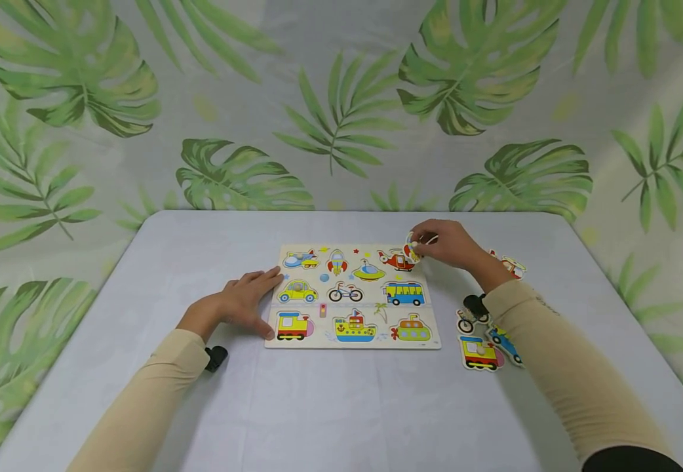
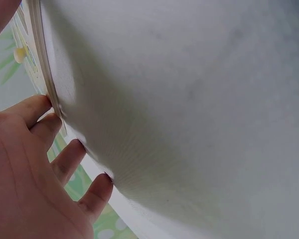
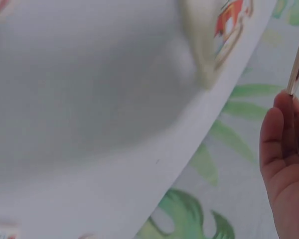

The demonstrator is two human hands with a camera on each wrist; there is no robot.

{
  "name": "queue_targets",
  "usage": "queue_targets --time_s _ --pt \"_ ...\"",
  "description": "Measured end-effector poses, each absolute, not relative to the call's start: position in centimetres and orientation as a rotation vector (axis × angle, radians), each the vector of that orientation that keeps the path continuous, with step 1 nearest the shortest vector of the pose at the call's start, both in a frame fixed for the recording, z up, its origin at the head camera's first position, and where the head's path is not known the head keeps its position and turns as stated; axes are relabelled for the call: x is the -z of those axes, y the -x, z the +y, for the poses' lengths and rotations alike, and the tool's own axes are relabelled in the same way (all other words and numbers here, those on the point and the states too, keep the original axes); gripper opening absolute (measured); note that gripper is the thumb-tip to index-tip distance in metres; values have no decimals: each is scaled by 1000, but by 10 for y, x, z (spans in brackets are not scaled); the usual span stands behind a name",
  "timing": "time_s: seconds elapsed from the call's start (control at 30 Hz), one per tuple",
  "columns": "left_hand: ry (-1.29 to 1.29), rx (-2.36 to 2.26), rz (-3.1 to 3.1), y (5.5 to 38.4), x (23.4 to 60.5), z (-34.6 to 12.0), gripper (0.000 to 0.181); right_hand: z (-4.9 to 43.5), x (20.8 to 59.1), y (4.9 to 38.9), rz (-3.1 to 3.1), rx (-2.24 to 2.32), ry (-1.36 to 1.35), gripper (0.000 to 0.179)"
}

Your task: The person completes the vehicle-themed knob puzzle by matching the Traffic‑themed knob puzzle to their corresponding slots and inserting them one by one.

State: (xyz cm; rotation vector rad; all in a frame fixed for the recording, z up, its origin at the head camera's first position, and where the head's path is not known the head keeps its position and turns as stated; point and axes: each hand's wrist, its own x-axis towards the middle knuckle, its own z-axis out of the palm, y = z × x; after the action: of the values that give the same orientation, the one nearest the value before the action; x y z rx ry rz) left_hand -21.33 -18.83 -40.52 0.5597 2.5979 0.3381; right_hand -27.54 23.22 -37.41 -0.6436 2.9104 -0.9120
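Note:
A wooden peg puzzle board [image 1: 353, 342] with printed vehicles lies flat on the table. My left hand [image 1: 246, 301] rests at its left edge, fingers spread; in the left wrist view the board's side [image 2: 46, 69] meets the fingertips. Above the board's top right corner, my right hand [image 1: 450, 246] pinches a small puzzle piece [image 1: 411, 250] with red and yellow on it, tilted and partly hidden by the fingers. It overlaps the red helicopter picture [image 1: 393, 261]. Only the piece's thin wooden edge [image 3: 296, 64] shows in the right wrist view.
To the board's right lie loose pieces: a train [image 1: 480, 354], a bicycle [image 1: 467, 322], a blue car [image 1: 505, 346] partly under the sleeve, and a red-and-yellow piece [image 1: 512, 266] behind the right wrist. Knobs stand on the board's plane [image 1: 300, 258] and yellow car [image 1: 297, 288].

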Motion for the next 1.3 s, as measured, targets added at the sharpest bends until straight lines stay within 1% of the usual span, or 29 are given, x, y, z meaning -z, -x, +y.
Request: queue_targets --time_s 0.23,0.57,0.77,0.93,1.3 --pt "-566 -333 2603 214 405 -188 116 198 375 280 2884 937 597 18" --pt "-574 -343 2597 216 407 -186 116 150 386 290 2788 927 601 22" --pt "-564 -333 2607 216 407 -187 116 124 389 293 2776 866 638 20" --pt "-556 -340 2603 215 406 -188 116 109 391 295 2748 868 637 19" --pt "-560 -374 2607 214 407 -192 115 94 405 301 2709 889 503 21"
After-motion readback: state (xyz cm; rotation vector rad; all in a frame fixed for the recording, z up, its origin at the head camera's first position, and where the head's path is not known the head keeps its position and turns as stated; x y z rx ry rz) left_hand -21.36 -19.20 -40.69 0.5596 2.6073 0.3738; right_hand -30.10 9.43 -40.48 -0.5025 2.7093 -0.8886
